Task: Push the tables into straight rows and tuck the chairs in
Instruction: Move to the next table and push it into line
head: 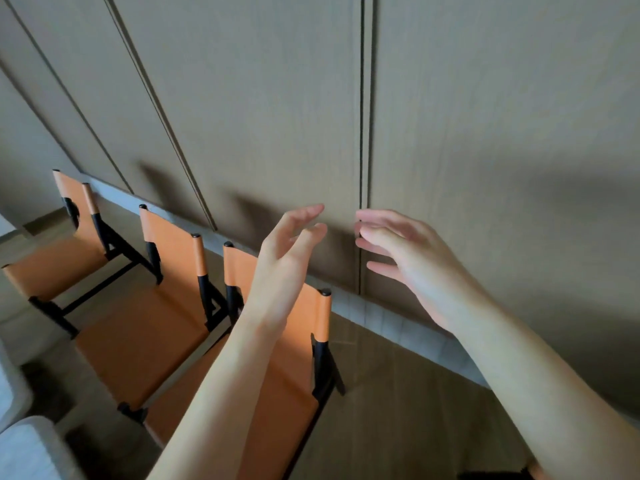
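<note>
Orange chairs lined up along a panelled wall, both hands raised and holding nothing.

Three chairs stand side by side with their backs toward the wall: far chair (pixel 65 251), middle chair (pixel 149 306) and near chair (pixel 277 386), which the left forearm partly hides. Left hand (pixel 287 258) and right hand (pixel 412 261) hover in front of the wall (pixel 277 98), fingers loosely spread, touching no chair. No table shows plainly; a pale grey edge (pixel 20 448) at lower left is too cropped to identify, so the task looks barely begun here. Seats and backs look like smooth leather slung on thin black frames with round caps; the wall is matte wood-grain with narrow vertical grooves above a grey skirting (pixel 398 323).
</note>
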Demonstrator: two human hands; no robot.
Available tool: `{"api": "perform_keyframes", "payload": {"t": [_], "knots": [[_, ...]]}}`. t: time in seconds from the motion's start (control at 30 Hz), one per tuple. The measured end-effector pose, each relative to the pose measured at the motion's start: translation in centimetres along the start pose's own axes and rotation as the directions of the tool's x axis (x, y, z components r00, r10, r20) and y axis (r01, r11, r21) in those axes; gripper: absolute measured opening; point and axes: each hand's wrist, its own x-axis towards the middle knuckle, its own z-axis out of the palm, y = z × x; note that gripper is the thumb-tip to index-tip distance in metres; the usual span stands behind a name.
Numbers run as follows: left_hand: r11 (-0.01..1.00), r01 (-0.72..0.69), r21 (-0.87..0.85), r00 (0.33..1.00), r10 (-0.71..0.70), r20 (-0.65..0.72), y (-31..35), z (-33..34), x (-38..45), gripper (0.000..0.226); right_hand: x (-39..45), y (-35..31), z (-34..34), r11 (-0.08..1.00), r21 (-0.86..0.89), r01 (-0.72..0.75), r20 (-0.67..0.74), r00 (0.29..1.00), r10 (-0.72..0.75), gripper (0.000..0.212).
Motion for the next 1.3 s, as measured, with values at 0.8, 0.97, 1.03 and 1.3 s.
{"api": "perform_keyframes", "payload": {"t": [0.8,0.97,1.03,1.3], "knots": [[0.991,0.111,-0.069,0.985,-0.119,-0.122,-8.5,-1.0,29.2,0.034,31.3,0.5,-1.1,0.989,-0.144,-0.028,0.187,0.981,0.055,0.022],[0.989,0.125,-0.075,0.973,-0.137,-0.183,-10.3,-2.8,33.8,0.035,37.7,0.4,1.3,0.986,-0.156,-0.065,0.239,0.966,0.102,0.022],[0.988,0.136,-0.077,0.961,-0.150,-0.232,-11.4,-4.1,35.0,0.034,40.2,0.5,2.8,0.985,-0.162,-0.065,0.275,0.955,0.109,0.021],[0.972,0.218,-0.086,0.848,-0.232,-0.476,-14.7,-8.9,35.9,0.034,47.5,1.8,10.3,0.979,-0.198,-0.047,0.523,0.839,0.146,0.020]]}}
